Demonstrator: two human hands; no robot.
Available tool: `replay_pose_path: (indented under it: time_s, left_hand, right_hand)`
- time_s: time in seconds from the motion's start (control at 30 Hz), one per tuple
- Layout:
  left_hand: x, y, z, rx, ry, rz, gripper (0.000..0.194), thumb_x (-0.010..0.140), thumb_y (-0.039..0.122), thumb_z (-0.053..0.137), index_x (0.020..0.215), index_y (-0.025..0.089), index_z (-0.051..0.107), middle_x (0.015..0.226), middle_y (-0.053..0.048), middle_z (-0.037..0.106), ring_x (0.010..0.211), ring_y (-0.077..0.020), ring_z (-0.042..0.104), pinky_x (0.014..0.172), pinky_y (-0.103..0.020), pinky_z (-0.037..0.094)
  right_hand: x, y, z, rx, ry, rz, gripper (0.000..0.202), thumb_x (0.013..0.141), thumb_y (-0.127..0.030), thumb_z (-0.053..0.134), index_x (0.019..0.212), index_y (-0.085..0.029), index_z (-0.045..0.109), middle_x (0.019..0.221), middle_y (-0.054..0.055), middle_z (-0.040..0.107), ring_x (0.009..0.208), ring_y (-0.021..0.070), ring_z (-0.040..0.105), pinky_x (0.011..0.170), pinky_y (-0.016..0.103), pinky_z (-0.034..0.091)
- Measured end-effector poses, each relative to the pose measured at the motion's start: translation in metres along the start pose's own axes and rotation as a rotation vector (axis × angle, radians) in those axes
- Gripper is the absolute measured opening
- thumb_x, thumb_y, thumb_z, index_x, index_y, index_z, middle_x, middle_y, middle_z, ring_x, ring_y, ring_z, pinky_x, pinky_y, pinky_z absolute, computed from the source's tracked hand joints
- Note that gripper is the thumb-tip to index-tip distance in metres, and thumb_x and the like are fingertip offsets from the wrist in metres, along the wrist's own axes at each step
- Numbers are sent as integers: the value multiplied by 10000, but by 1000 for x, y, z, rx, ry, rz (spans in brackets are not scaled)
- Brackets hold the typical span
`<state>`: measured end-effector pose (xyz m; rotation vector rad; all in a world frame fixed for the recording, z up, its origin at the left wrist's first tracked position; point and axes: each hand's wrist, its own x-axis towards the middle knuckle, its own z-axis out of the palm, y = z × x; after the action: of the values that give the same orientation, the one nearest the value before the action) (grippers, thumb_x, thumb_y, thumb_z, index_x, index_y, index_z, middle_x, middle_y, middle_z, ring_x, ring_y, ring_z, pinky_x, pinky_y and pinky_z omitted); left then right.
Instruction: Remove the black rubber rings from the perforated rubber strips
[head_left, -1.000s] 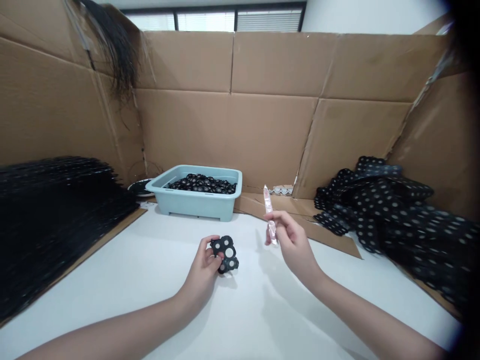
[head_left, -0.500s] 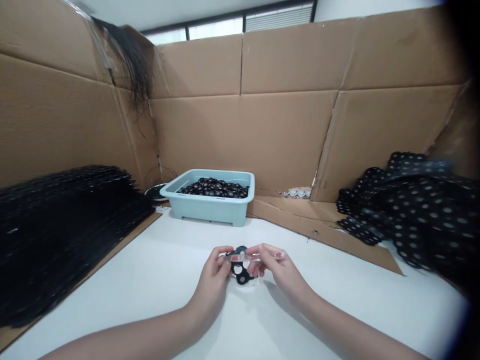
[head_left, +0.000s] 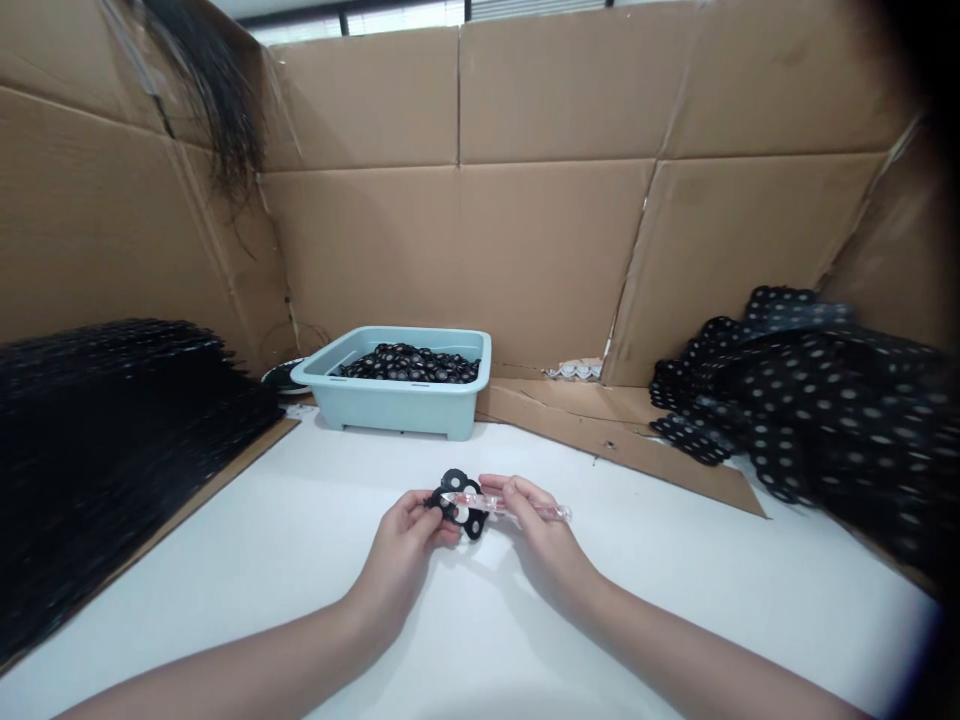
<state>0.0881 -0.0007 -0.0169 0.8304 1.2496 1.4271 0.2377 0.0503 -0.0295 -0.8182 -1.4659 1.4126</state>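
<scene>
My left hand [head_left: 409, 535] pinches the left edge of a small black scalloped piece [head_left: 453, 481] between thumb and fingers. The piece has ring-like lobes around pale round spots or holes; I cannot tell which of them are open. In my right hand [head_left: 536, 515] is a slim pointed tool [head_left: 480, 503] with a clear and reddish shaft, its exact kind unclear. The tool lies across the front of the black piece, its tip pointing left toward my left fingers. Both hands are just above the white table [head_left: 480, 640]. My right fingertips are partly hidden behind the tool and piece.
Behind the hands stands a light blue plastic basin [head_left: 397, 413] holding many black ringed pieces [head_left: 412, 365]. A tall stack of black sheets [head_left: 112, 450] is at left. Black dotted material [head_left: 810, 410] is heaped at right. Cardboard walls [head_left: 555, 250] enclose the table; black strands [head_left: 210, 90] hang upper left.
The view has shifted, so the surroundings sit further left and higher. The black piece is turned and shows more beyond my left fingers. The tool still lies across it.
</scene>
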Motion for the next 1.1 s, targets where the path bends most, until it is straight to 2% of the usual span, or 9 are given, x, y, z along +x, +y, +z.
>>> replay_pose_path:
  time_s: [0.23,0.4,0.53,0.6,0.67,0.73,0.8,0.97,1.1]
  left_hand:
    - [3,-2,-3,-44,-13,-27,100,720,161,523,808,115,525,787,-81,618,686,-144,586,711,-258,459]
    - [5,-2,-3,-62,-3,-36,75,714,121,510,786,116,530,777,-83,616,674,-150,591,696,-267,475]
    - [4,-1,-2,-73,10,-33,89,717,102,489,797,111,526,772,-94,610,677,-159,589,677,-283,483]
    - [4,0,-1,-72,-3,-35,88,716,103,488,795,105,528,778,-99,606,676,-157,584,669,-281,482]
    - [3,-1,-2,-67,-22,-30,83,711,105,488,781,102,533,777,-96,603,670,-150,575,662,-274,477]
    - [4,-2,-3,-67,-41,-15,81,700,111,492,766,105,539,751,-83,600,667,-146,565,663,-269,468]
    - [4,-3,-4,-71,-45,0,84,683,122,502,754,111,544,734,-72,598,681,-151,561,681,-275,458]
    - [4,-3,-5,-18,-36,5,98,676,160,498,752,124,549,690,-41,573,665,-144,534,655,-268,426]
    - [3,-1,-4,40,-50,22,74,700,179,482,718,130,534,602,1,506,590,-115,471,582,-234,376]
  right_hand:
    - [0,-1,-3,49,-5,-13,368,848,-434,370,917,-160,606,1005,80,599,966,216,523,900,379,328]
    - [1,0,-4,12,-33,11,369,811,-469,428,923,-156,588,1047,95,578,990,222,516,891,376,343]
    - [1,0,-3,-14,-85,-5,285,760,-425,529,678,-153,529,1163,98,500,1053,220,478,902,344,334]
    - [1,1,-2,-11,-93,10,264,755,-389,540,637,-156,501,1174,86,491,1076,215,459,916,336,314]
    - [2,2,-1,56,-131,50,236,772,-376,505,678,-160,529,1134,80,520,1052,208,477,904,333,325]
    - [2,2,0,157,-222,118,238,787,-377,464,752,-162,561,1077,82,555,971,205,527,853,335,371]
    - [1,-2,2,164,-292,137,256,794,-380,447,795,-159,576,999,82,588,908,200,549,813,327,394]
    - [-8,-12,2,-217,-206,-130,278,851,-338,372,763,-156,563,821,42,557,804,157,515,758,272,372]
    - [-10,-12,1,-375,-204,-239,254,864,-259,331,737,-161,527,774,23,508,728,132,480,678,241,360]
